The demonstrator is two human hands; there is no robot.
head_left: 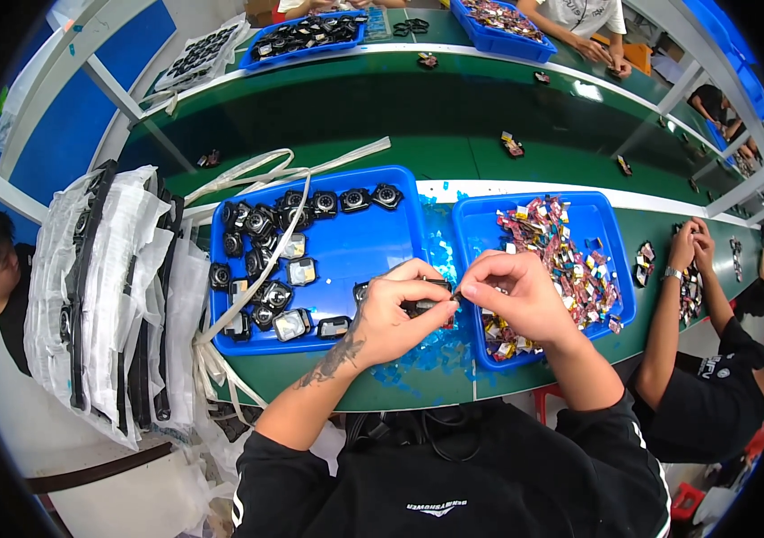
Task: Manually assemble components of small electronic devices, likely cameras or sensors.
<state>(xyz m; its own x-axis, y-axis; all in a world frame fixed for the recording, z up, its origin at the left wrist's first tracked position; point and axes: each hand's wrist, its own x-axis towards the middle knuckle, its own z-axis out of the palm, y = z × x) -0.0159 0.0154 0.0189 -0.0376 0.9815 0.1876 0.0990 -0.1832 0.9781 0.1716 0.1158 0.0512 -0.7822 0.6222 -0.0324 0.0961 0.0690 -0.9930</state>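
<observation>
My left hand [400, 308] is closed round a small dark part [418, 308] with reddish bits, mostly hidden by the fingers. Thumb and forefinger of my right hand [521, 291] pinch at the edge of that part; what lies between them is too small to make out. Both hands meet above the gap between two blue trays. In the left tray [355, 242] are several black housings with round faces [386, 196], some turned over to a pale back [293, 325]. The right tray [590, 224] holds a heap of small red, white and yellow electronic pieces [570, 269].
Blue film scraps [440, 350] litter the green bench between the trays. White straps [310, 170] cross the left tray. Wrapped racks of parts [99, 296] stand at the left. Beyond runs a green belt [355, 117] with scattered parts. A co-worker's arms [669, 314] are at the right.
</observation>
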